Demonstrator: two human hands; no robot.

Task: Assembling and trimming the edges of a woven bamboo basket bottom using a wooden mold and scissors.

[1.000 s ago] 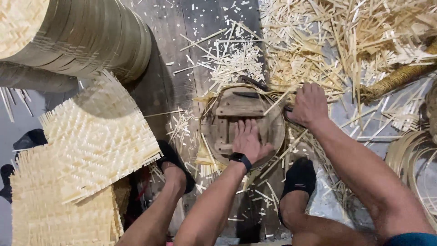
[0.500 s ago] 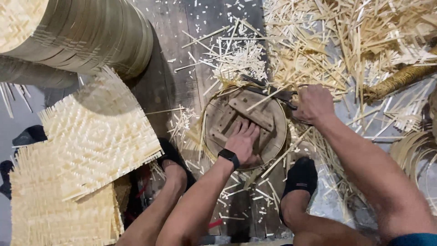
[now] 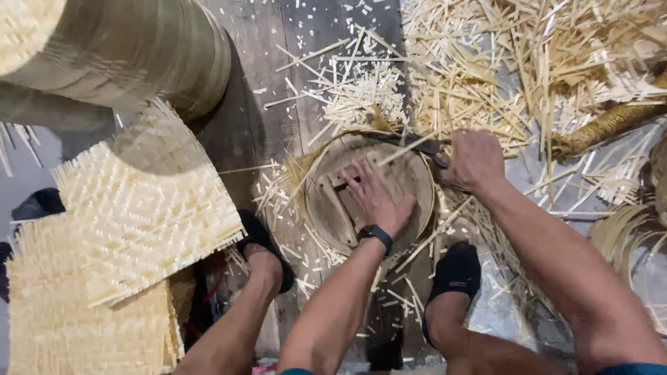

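Turning under our palm, the round wooden mould (image 3: 347,208) now shows its crossed slats at a fresh angle compared with half a second ago, and our right hand has crept along its far rim. Our left hand (image 3: 375,198) lies flat on the slats, fingers (image 3: 358,177) spread and released, pressing the mould down onto the floorboards (image 3: 278,104) between our black-socked feet (image 3: 455,271). Our right hand (image 3: 476,160) is clenched around the dark handles of shears (image 3: 427,146), blades at the mould's far edge where woven bamboo strips stick out. We judge this trimming goes best with steady downward pressure, short cuts close to the rim, and the left fingertips kept clear of the blades. Woven mats (image 3: 139,215) lie to the left, offcuts (image 3: 486,62) litter the floor beyond.
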